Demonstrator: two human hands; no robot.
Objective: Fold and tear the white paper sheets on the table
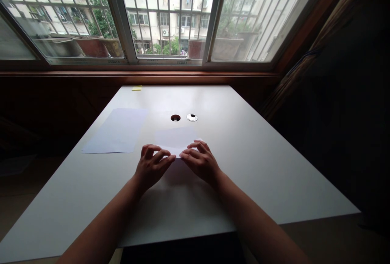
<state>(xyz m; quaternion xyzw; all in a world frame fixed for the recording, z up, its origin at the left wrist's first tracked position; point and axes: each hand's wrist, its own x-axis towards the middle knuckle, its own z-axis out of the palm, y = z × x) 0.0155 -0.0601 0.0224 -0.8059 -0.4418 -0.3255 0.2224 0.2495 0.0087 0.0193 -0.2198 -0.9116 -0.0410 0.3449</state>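
Two hands meet at the table's [258,166] centre on a small white sheet [176,138], which lies flat at twelve o'clock of the wrists; the right hand [199,162] rests spread, fingers apart and tips pressing the sheet's near edge; the left hand [151,166] is curled, thumb and forefinger drawn close at that edge, though whether they pinch it cannot be told. Likely faults: uneven pressure may let the sheet slide on the smooth top and skew; white paper on white, against window glare, hides its edges. A second sheet [117,130] lies at ten o'clock, well apart. At twelve o'clock an open cable hole [175,117] shows nothing legible inside; its cap [191,117] lies just beside. Pots [91,46] stand outside the window; their contents are unclear.
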